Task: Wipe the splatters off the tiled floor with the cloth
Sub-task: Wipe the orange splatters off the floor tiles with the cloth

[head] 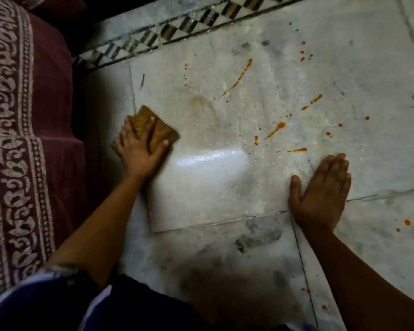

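Left hand [139,149] lies palm-down on the cloth [153,130], left of frame centre. The cloth is a brown, folded pad lying flat on the tiled floor [296,75]. The fingers [151,121] are spread and extended over its top, not curled around it; fingertips reach close to its upper and right edges, and the thumb sits at its lower right edge. One cloth corner shows above the fingertips, another shows at the lower left beside the wrist. The cloth is pressed under the hand, not lifted.

Right hand [320,192] lies flat on the floor at right of centre, fingers together and straight, thumb out to the left, holding nothing. It is well apart from the cloth.

Between the two hands the pale tile shows a wet, shiny patch [213,156], with a faint brownish smear above it.

Orange-red splatters [276,129] lie in streaks and dots across the centre-right and upper right of the frame, more at the lower right. None touch the cloth.

A checkered border strip [177,29] crosses the upper frame. Maroon patterned fabric [22,115] fills the left edge.
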